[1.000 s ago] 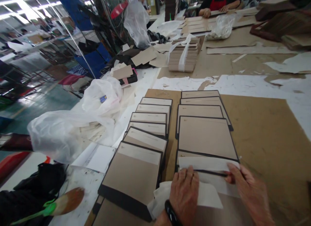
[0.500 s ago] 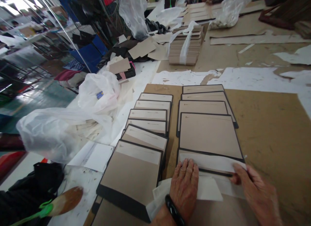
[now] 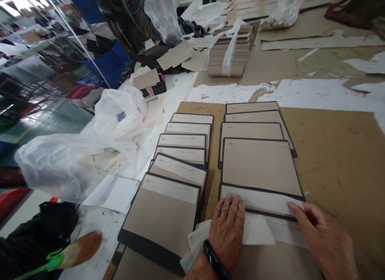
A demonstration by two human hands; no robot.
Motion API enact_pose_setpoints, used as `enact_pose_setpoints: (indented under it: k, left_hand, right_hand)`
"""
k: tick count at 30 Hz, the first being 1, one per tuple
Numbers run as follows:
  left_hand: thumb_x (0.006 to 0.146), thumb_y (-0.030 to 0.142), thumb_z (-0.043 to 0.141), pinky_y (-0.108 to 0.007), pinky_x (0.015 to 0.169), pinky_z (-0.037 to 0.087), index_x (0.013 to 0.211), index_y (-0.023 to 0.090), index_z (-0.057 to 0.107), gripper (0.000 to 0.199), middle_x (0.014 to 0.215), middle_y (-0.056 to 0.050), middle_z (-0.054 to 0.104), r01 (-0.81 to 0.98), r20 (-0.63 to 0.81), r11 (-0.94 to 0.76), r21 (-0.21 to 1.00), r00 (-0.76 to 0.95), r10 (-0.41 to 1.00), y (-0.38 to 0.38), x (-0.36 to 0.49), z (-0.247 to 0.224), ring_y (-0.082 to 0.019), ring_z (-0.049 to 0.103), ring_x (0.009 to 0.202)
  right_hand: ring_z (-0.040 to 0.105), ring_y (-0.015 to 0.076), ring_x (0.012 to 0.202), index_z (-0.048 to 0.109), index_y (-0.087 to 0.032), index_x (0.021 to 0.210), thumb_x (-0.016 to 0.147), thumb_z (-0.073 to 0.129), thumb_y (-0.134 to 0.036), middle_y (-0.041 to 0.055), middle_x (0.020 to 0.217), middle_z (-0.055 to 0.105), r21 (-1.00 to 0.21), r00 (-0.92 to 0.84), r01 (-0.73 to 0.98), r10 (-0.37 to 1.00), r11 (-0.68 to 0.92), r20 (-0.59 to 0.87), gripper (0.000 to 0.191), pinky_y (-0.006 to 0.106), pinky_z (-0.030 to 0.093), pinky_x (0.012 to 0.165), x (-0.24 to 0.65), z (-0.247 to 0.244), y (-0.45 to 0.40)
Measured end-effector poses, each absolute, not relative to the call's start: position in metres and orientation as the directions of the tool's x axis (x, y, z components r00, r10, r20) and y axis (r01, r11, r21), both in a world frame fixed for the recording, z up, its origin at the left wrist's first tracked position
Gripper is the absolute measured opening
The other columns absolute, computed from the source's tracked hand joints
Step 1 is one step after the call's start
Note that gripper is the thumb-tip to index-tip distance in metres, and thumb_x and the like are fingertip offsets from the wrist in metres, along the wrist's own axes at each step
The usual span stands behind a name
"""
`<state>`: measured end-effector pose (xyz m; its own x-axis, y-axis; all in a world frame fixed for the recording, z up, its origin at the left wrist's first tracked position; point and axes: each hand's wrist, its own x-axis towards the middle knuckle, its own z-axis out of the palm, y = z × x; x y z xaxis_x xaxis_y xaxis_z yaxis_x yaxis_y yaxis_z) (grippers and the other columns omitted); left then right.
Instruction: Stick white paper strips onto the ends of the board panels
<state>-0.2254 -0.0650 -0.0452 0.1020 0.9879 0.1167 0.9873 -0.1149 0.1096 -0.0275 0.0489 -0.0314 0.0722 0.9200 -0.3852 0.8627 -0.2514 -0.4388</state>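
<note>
My left hand [image 3: 227,228], with a black bangle [image 3: 214,259] at the wrist, lies flat, its fingertips on the left end of a white strip [image 3: 261,199]. The strip lies along a dark-edged beige panel in the right column. My right hand [image 3: 323,234] pinches the strip's right end between thumb and fingers. Loose white slips [image 3: 257,230] lie beside and partly under my left hand. Just above the strip is another beige panel [image 3: 260,165] with a dark border. To the left, a column of overlapping panels [image 3: 164,212] carries pale strips along the upper edges.
Beyond the panels stands a bundle of beige boards [image 3: 230,51] tied with a white band. Plastic bags [image 3: 54,163] and a brush with a green-wrapped handle [image 3: 80,248] are at the left. A brown board [image 3: 339,163] extends to the right.
My right hand has shifted slightly right, still at the strip's end. My left hand remains nearly in place on the strip. The whole view has moved a little.
</note>
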Motion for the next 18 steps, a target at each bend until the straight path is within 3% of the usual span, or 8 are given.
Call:
enact_pose_setpoints:
  k: [13,18]
  left_hand:
    - [0.088,0.013,0.028,-0.037,0.104,0.025,0.13,0.016,0.043,0.044,0.136,-0.003,0.045,0.991,0.089,-0.113,0.068,0.107,0.99,-0.0605,-0.2275,-0.0403,-0.021,0.034,0.127]
    - [0.087,0.011,0.027,-0.036,0.106,0.018,0.128,0.015,0.046,0.045,0.133,-0.003,0.049,0.986,0.17,-0.118,0.118,0.097,0.981,-0.057,-0.2301,-0.0456,-0.02,0.036,0.125]
  right_hand:
    - [0.059,0.0234,0.069,0.062,-0.026,0.079,0.067,0.042,-0.065,0.0014,0.072,0.065,-0.444,0.113,0.843,0.907,-0.303,-0.405,0.045,0.033,0.04,0.061,-0.0332,-0.0316,0.0501]
    - [0.06,0.0214,0.071,0.062,-0.022,0.081,0.072,0.042,-0.059,0.0035,0.076,0.067,-0.572,0.076,0.768,0.928,-0.288,-0.366,0.043,0.031,0.043,0.065,-0.0347,-0.0338,0.0482]
